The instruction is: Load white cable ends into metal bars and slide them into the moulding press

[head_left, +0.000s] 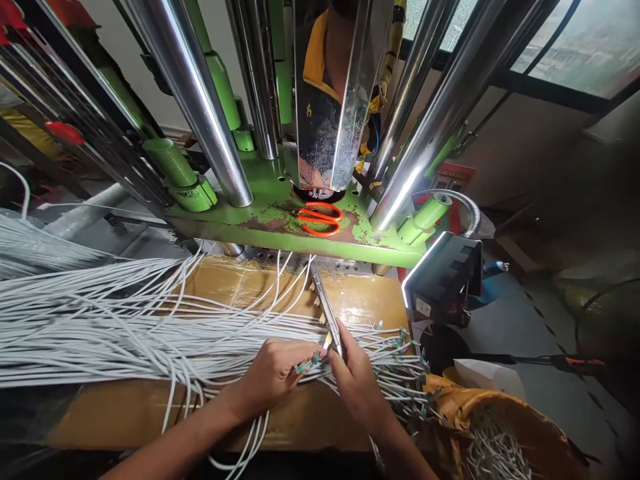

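Before you, cables [115, 333] run across the cardboard [390, 300] from the left, most of their connectors [403, 337] at its right end. Behind it sits the press platen [310, 249], scissors [304, 215] lying on it between the two front columns [435, 143]. To your right stands a control box [445, 277]; nearer you, a sack [450, 393] holds small pieces [500, 453].

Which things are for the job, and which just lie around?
Seemingly in use:
- metal bar in right grip
- green-tipped cable ends in left grip
- white cables

Probably just lying about:
- orange-handled scissors on green plate
- sack of white bits, perhaps
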Tool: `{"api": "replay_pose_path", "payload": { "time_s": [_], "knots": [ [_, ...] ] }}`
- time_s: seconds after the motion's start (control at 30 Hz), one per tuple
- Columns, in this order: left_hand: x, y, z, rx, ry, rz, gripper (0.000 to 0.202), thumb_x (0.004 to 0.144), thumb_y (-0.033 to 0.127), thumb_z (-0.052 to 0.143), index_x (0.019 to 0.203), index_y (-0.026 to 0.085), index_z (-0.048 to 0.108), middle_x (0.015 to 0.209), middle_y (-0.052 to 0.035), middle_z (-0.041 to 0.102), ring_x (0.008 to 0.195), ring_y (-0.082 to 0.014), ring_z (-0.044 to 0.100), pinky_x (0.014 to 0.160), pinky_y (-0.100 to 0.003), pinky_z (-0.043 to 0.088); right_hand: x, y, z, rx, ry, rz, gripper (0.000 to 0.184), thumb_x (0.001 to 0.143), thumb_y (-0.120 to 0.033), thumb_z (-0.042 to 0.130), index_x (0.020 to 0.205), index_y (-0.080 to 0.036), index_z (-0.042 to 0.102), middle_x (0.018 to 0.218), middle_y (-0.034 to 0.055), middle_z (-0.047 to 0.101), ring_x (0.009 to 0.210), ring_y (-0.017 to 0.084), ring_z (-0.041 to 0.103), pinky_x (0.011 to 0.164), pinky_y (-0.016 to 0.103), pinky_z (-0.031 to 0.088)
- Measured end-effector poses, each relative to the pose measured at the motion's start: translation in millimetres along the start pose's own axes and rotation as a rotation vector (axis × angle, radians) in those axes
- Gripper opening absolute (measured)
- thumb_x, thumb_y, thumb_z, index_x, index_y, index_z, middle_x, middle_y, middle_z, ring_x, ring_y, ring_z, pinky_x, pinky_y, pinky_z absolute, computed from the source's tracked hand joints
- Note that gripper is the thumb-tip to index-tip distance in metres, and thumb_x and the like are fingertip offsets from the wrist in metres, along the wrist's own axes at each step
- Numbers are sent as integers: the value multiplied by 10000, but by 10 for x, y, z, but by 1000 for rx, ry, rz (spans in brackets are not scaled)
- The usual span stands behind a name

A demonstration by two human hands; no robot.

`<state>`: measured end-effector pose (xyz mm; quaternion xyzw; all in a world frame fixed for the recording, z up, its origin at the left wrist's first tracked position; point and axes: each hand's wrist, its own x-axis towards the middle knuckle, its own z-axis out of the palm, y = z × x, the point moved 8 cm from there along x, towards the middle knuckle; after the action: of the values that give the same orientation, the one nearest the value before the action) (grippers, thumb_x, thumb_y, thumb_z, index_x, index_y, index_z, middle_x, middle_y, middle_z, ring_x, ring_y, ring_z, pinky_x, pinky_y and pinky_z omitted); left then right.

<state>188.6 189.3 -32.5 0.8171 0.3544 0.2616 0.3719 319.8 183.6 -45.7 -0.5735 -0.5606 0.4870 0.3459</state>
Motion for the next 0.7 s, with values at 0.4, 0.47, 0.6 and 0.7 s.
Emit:
{"api": "replay_pose_path", "payload": {
  "time_s": [0.4, 0.47, 0.6, 0.7],
  "knots": [
    [-95, -255, -173, -294, 376, -462, 292, 893, 358, 564, 1083, 157, 658, 930, -62, 714, 787, -192, 664, 765, -280, 507, 52, 46, 37, 24, -7, 112, 627, 774, -281, 635, 1366, -182, 454, 752, -37, 585, 664, 144, 518, 665, 262, 459],
    [-163, -284, -246, -370, 481, -502, 268, 898, 366, 555, 1011, 155, 675, 930, -55, 694, 862, -201, 645, 816, -283, 487, 55, 45, 25, 48, 13, 117, 613, 783, -284, 626, 1364, -183, 459, 752, -41, 571, 669, 141, 500, 669, 257, 436],
    [-207, -344, -276, -707, 579, -555, 224, 826, 358, 661, 815, 135, 648, 805, -41, 643, 778, -169, 602, 709, -252, 476, 68, 64, 33, 67, 7, 112, 542, 785, -281, 619, 1306, -177, 511, 742, -44, 550, 666, 139, 482, 674, 257, 420],
    [-115, -306, -177, -1009, 489, -614, 277, 800, 334, 699, 962, 145, 578, 797, -24, 616, 568, -76, 472, 476, -172, 338, 78, 88, 27, 70, 10, 122, 523, 781, -299, 629, 1277, -166, 525, 777, -34, 561, 680, 140, 480, 692, 260, 419]
  ]
}}
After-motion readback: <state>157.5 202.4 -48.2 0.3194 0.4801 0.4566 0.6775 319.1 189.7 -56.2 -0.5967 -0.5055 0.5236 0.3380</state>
